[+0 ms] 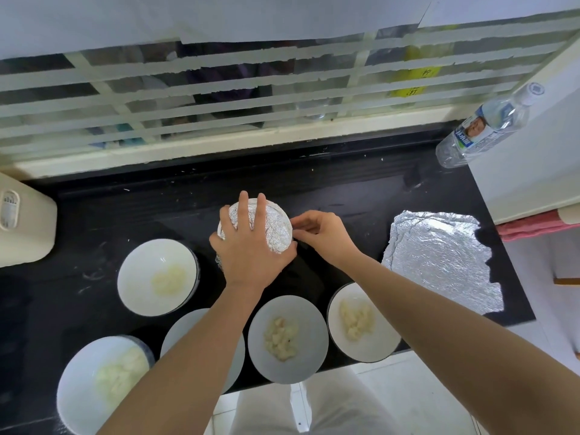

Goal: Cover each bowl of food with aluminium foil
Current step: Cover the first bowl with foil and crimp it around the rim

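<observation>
Five open bowls (158, 277) (one half-hidden) near foil sheet (439, 262).

water bottle (485, 127) label, print illegible

A black table (345, 189) carries one foil-covered bowl (276, 230) at its middle. Five open bowls (287, 337) of pale food stand nearer the front edge. A crumpled foil sheet (439, 259) lies flat at the right, a bottle (483, 130) at the far right corner, and a white appliance (22, 221) at the left.
</observation>
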